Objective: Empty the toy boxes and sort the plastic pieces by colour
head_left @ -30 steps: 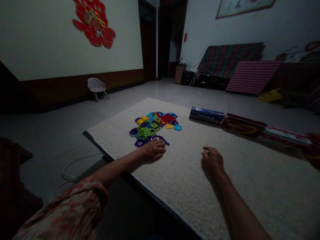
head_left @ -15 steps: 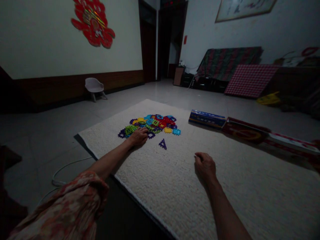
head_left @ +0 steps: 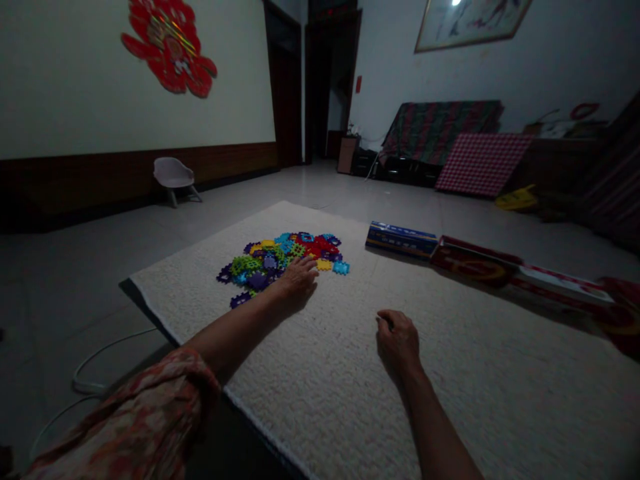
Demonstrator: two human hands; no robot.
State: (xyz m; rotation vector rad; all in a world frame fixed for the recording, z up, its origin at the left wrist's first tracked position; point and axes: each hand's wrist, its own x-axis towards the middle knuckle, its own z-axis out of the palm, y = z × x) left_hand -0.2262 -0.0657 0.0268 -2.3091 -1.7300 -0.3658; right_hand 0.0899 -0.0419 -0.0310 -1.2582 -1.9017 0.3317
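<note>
Pile of toothed plastic pieces (head_left: 283,253) on left part of pale textured cover (head_left: 340,387), inside its edges. Near edge running diagonally under left forearm. Left hand (head_left: 300,275) at pile's near-right side, palm down, fingers loosely extended; can't tell if gripping anything. Right hand (head_left: 399,340) well apart from pile, fingers curled, thumb-to-index gap narrow; can't tell contents. Broad stretch of cover between right hand and blue box (head_left: 401,241), dark red box (head_left: 475,263) just beside it. Beyond: tiled floor (head_left: 300,187), small pale chair (head_left: 173,175) near left wall.
</note>
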